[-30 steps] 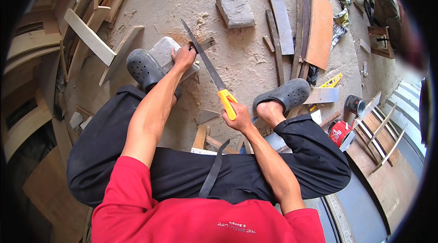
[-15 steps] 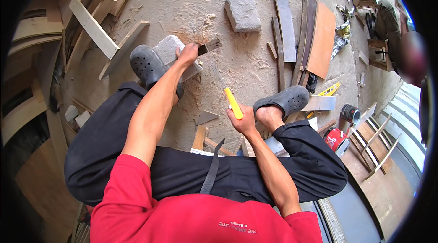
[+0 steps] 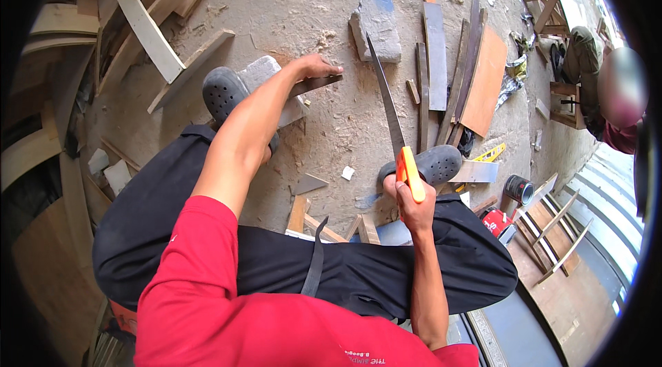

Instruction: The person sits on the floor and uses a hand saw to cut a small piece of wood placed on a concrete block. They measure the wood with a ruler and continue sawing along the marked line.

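Observation:
My right hand (image 3: pixel 415 207) is wrapped round the orange-yellow handle of a handsaw (image 3: pixel 387 95). Its blade points up and away, clear of any wood, with the tip in front of a rough concrete block (image 3: pixel 376 31). Further left, my left hand (image 3: pixel 314 66) grips a dark strip of wood (image 3: pixel 317 84), which slants over another pale block (image 3: pixel 259 72) beside my left clog (image 3: pixel 224 91). Part of the strip is hidden behind my wrist. A grey board piece (image 3: pixel 294 112) lies below it. On the ground between my feet is a small white offcut (image 3: pixel 347 172).
Long boards and a plywood panel (image 3: pixel 485 81) lie on the right. A yellow level (image 3: pixel 491 153) and paint cans (image 3: pixel 518 189) are near my right foot. Curved wooden pieces (image 3: pixel 148 29) lean at left. Another person (image 3: pixel 586 70) sits at far right.
The saw has swung up and right, away from the wood. My left hand has shifted right with the strip, which has turned. A small white offcut now shows on the ground.

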Demonstrator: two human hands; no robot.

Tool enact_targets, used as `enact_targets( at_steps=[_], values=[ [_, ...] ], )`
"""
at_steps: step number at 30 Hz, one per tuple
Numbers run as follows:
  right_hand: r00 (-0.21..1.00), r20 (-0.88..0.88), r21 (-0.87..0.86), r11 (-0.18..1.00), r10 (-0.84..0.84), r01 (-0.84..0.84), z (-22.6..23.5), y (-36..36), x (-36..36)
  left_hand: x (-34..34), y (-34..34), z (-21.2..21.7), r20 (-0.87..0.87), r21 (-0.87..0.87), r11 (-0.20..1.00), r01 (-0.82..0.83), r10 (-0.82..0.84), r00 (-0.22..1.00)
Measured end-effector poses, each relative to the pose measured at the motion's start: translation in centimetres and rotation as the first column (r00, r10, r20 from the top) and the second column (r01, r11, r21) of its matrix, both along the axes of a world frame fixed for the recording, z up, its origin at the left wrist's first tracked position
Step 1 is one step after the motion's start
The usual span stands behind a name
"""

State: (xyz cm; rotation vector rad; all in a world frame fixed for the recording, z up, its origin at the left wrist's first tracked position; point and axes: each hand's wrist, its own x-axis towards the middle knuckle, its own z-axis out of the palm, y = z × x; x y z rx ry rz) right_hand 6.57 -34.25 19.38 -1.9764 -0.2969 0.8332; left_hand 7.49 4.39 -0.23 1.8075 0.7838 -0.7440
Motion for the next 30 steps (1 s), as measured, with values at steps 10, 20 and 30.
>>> enact_targets(
  at_steps=[10, 20, 30],
  values=[
    [0.993, 0.032, -0.041, 0.993, 0.110, -0.109, -1.6, 0.6, -1.3, 0.1, 0.3, 2.4, -0.064, -0.079, 0.990, -0.118, 0.113, 0.991],
    [0.988, 0.077, -0.025, 0.991, 0.136, -0.135, -1.0, 1.8, -1.2, -0.4, 0.8, 0.5, -0.068, -0.218, 0.931, -0.294, 0.286, 0.956],
    [0.987, 0.078, -0.015, 0.990, 0.143, -0.142, -2.0, 1.9, -1.5, -1.8, -1.3, 1.3, 0.149, -0.008, 0.975, -0.224, 0.223, 0.963]
  ],
)
